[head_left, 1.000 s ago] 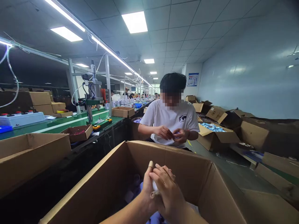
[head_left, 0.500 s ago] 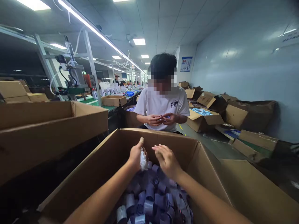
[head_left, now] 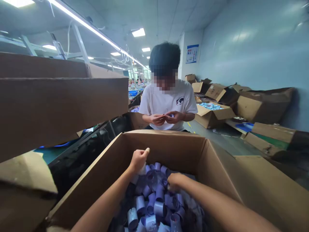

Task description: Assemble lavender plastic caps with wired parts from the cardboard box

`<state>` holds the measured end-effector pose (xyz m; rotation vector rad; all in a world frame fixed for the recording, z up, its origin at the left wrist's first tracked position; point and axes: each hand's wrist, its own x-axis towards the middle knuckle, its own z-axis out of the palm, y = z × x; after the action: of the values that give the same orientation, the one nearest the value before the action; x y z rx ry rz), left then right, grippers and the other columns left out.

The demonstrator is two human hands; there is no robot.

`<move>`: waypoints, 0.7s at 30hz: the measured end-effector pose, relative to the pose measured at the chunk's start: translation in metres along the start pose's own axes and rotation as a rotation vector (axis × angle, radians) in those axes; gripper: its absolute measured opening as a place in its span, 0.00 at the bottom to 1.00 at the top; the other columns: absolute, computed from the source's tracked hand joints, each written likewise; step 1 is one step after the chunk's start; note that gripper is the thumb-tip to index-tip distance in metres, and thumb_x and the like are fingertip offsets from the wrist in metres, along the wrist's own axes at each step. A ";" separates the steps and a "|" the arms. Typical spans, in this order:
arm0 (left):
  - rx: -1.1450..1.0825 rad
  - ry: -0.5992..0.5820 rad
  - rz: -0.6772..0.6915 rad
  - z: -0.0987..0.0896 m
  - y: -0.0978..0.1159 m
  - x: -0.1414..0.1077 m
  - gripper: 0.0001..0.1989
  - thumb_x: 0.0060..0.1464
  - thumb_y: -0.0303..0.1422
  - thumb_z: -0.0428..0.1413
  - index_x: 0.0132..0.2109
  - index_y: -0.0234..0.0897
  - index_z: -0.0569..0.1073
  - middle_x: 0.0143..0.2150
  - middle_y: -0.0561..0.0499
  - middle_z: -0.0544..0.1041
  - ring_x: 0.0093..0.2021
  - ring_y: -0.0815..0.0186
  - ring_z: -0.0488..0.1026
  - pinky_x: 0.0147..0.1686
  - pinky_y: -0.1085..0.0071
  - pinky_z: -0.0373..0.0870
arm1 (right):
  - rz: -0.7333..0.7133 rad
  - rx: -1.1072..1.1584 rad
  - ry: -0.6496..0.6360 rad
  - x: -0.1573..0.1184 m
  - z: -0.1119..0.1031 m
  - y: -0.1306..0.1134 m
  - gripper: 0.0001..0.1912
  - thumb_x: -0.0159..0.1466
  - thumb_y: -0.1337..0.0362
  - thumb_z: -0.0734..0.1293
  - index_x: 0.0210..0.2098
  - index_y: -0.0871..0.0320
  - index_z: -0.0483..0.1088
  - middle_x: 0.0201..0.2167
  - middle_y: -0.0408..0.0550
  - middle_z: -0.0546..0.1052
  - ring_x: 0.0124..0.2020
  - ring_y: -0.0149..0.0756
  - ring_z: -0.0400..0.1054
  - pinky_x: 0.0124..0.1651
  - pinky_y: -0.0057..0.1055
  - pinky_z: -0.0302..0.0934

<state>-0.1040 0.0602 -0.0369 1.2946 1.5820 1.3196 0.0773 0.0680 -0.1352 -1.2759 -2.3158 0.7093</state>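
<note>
A large cardboard box [head_left: 166, 141] in front of me holds a heap of short purple cylinders [head_left: 159, 193]. Inside its left part, my left hand [head_left: 139, 160] is closed round a crumpled white wad [head_left: 142, 170], with the thumb up. My right hand [head_left: 175, 181] is down at the heap on the right, its fingers bent downward; their tips are hidden, and I cannot make out whether they hold a piece. Some clear plastic and thin wires lie among the cylinders at the right.
Across the box sits a person in a white shirt [head_left: 166, 103], both hands on a small part. A big carton [head_left: 62, 106] juts in from the left at height. Open cartons, one with light blue pieces [head_left: 211, 106], stand on the floor at the right.
My right hand has gone down from beside the left one onto the heap. My left hand has shifted slightly left and lower. The left carton now looms larger in view.
</note>
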 end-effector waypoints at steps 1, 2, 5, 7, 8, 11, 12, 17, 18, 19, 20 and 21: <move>0.057 -0.008 0.028 -0.002 -0.002 0.001 0.27 0.40 0.46 0.58 0.11 0.39 0.52 0.11 0.60 0.46 0.16 0.77 0.42 0.20 0.71 0.37 | -0.031 0.016 0.000 0.008 -0.012 -0.007 0.26 0.40 0.61 0.73 0.02 0.53 0.51 0.03 0.35 0.50 0.09 0.28 0.51 0.15 0.28 0.49; 0.112 -0.016 0.054 -0.003 -0.003 0.001 0.27 0.40 0.45 0.58 0.10 0.39 0.51 0.12 0.60 0.46 0.16 0.76 0.42 0.21 0.70 0.36 | -0.070 0.031 0.003 0.015 -0.027 -0.016 0.21 0.43 0.61 0.72 0.05 0.54 0.57 0.04 0.35 0.55 0.10 0.28 0.53 0.16 0.28 0.50; 0.259 -0.032 0.106 -0.006 -0.007 0.003 0.26 0.42 0.44 0.55 0.10 0.39 0.52 0.12 0.59 0.46 0.17 0.75 0.43 0.22 0.69 0.37 | -0.195 0.131 0.179 0.023 -0.095 -0.063 0.13 0.59 0.59 0.61 0.22 0.55 0.70 0.17 0.41 0.72 0.19 0.30 0.65 0.23 0.27 0.59; 0.339 -0.032 0.120 -0.006 -0.010 0.003 0.25 0.43 0.43 0.54 0.10 0.39 0.51 0.12 0.59 0.45 0.17 0.75 0.43 0.22 0.68 0.37 | -0.273 0.314 0.574 0.013 -0.148 -0.109 0.18 0.65 0.54 0.54 0.33 0.56 0.69 0.26 0.47 0.76 0.25 0.33 0.69 0.28 0.30 0.64; 0.375 -0.026 0.122 -0.006 -0.012 0.003 0.25 0.44 0.42 0.54 0.10 0.39 0.51 0.11 0.59 0.45 0.16 0.74 0.43 0.22 0.68 0.38 | -0.401 0.356 0.733 0.005 -0.173 -0.135 0.18 0.65 0.51 0.55 0.40 0.57 0.68 0.35 0.50 0.76 0.33 0.36 0.71 0.34 0.31 0.66; 0.465 -0.007 0.108 -0.006 -0.016 0.001 0.26 0.44 0.42 0.53 0.09 0.39 0.50 0.11 0.59 0.44 0.16 0.74 0.42 0.21 0.68 0.39 | -0.866 0.063 0.774 -0.019 -0.225 -0.216 0.31 0.57 0.46 0.65 0.54 0.55 0.62 0.53 0.53 0.68 0.55 0.46 0.62 0.52 0.43 0.60; 0.491 -0.003 0.099 -0.006 -0.016 -0.001 0.26 0.44 0.42 0.53 0.09 0.39 0.50 0.11 0.60 0.44 0.16 0.74 0.42 0.21 0.68 0.39 | -0.945 -0.062 0.704 -0.024 -0.234 -0.240 0.29 0.56 0.48 0.67 0.53 0.55 0.64 0.52 0.51 0.69 0.55 0.47 0.62 0.53 0.45 0.58; 0.591 -0.028 0.033 -0.012 -0.011 -0.022 0.27 0.41 0.48 0.56 0.10 0.39 0.51 0.12 0.60 0.46 0.17 0.75 0.44 0.21 0.70 0.42 | -0.869 -0.489 0.168 -0.041 -0.250 -0.297 0.16 0.52 0.72 0.66 0.41 0.57 0.74 0.35 0.47 0.78 0.40 0.42 0.71 0.39 0.33 0.61; 0.605 -0.038 0.026 -0.015 -0.009 -0.028 0.27 0.41 0.49 0.56 0.11 0.40 0.52 0.12 0.61 0.46 0.17 0.75 0.45 0.21 0.71 0.42 | -0.845 -0.514 0.135 -0.048 -0.254 -0.296 0.18 0.52 0.74 0.64 0.41 0.57 0.74 0.35 0.47 0.78 0.40 0.41 0.70 0.37 0.31 0.60; 0.616 -0.045 0.028 -0.018 -0.006 -0.033 0.27 0.42 0.49 0.56 0.11 0.40 0.52 0.13 0.61 0.46 0.17 0.74 0.46 0.21 0.71 0.43 | -0.831 -0.528 0.136 -0.058 -0.260 -0.292 0.19 0.52 0.74 0.63 0.42 0.57 0.73 0.36 0.47 0.78 0.41 0.41 0.70 0.36 0.31 0.59; 0.627 -0.056 0.035 -0.022 -0.004 -0.037 0.27 0.43 0.49 0.55 0.12 0.39 0.52 0.13 0.60 0.48 0.17 0.74 0.49 0.21 0.71 0.45 | -0.820 -0.542 0.155 -0.070 -0.268 -0.286 0.20 0.52 0.75 0.63 0.43 0.57 0.73 0.37 0.47 0.77 0.41 0.40 0.69 0.35 0.30 0.58; 0.635 -0.070 0.043 -0.027 -0.002 -0.039 0.27 0.45 0.49 0.55 0.12 0.39 0.54 0.13 0.60 0.50 0.17 0.73 0.52 0.21 0.71 0.47 | -0.804 -0.558 0.174 -0.083 -0.278 -0.280 0.20 0.52 0.75 0.62 0.43 0.57 0.72 0.37 0.46 0.77 0.41 0.39 0.68 0.36 0.30 0.57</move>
<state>-0.1193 0.0156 -0.0353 1.7270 2.0164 0.7975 0.0922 -0.0646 0.2451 -0.4337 -2.6418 -0.3160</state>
